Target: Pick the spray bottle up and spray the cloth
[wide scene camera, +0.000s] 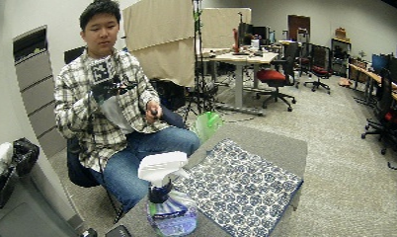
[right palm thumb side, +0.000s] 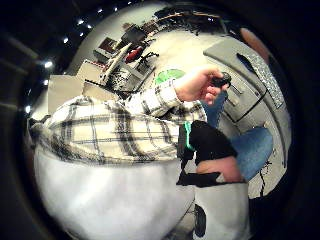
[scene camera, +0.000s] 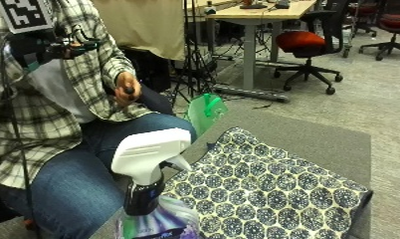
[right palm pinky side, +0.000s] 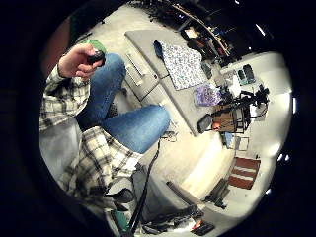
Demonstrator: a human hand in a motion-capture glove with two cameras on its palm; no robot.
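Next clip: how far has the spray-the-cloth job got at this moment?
Nothing looks done yet. The spray bottle stands untouched on the table beside the patterned cloth, which lies flat. The gloved right hand is raised at the person's chest, away from both; its fingers cannot be made out. The bare hand holds a small dark object. Reaching, picking up and spraying all remain.

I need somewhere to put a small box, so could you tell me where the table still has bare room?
The grey table is bare along its far end, beyond the patterned cloth, and in a narrow strip on the seated person's side. The near corner is crowded: the spray bottle stands against the cloth's edge.
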